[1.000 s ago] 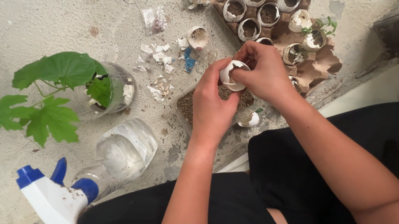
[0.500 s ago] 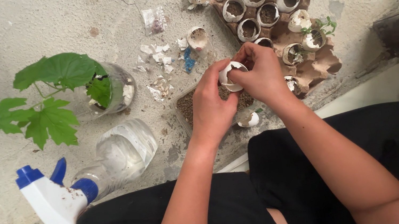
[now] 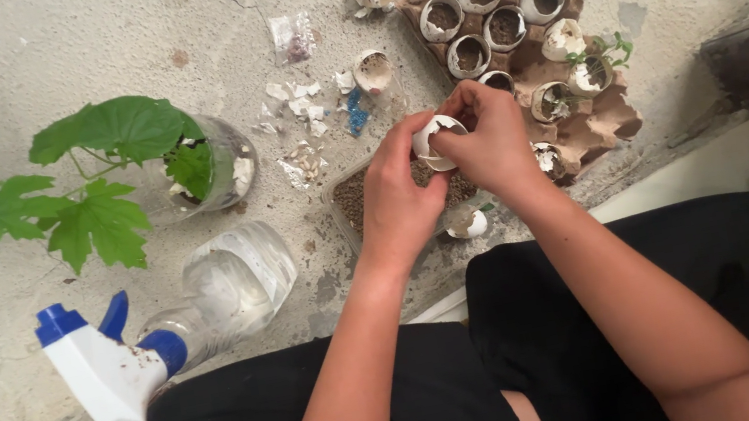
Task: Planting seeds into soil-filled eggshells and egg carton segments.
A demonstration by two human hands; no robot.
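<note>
Both hands share one grip on the eggshell (image 3: pixel 436 139), left hand (image 3: pixel 396 199) cupping, right hand (image 3: pixel 491 142) pinching its rim, right over the soil tray (image 3: pixel 350 199), probably so spills land there.

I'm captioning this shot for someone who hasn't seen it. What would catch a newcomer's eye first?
First, the left hand and right hand meeting mid-frame around a white eggshell, above a tray of soil. Behind them, a brown egg carton holds soil-filled shells. At left, a leafy green plant in a clear container and a blue-and-white spray bottle lying on its side.
</note>
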